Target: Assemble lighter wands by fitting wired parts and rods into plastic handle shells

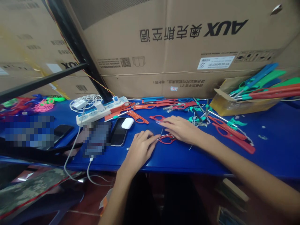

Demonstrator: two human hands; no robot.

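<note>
A red plastic lighter casing (167, 139) with a finger loop lies on the blue table between my hands, with a thin pale wire along its edge. My left hand (143, 146) is closed, thumb and forefinger pinched at the casing's left end; what is in the pinch is too small to make out. Over the casing's right side, my right hand (179, 129) is closed on it, thumb side hidden. Its forward fingers reach over another red casing piece (155, 117). Loose wires and teal clips (198, 117) lie just beyond the right hand.
Orange and red casings (140, 117) line the back of the blue table (276, 137). A cardboard box (225, 104) of coloured lighters stands right. Left are a power strip (87, 117), phone (117, 134), white earbud case (127, 123) and cables. Large cartons (164, 59) wall the back.
</note>
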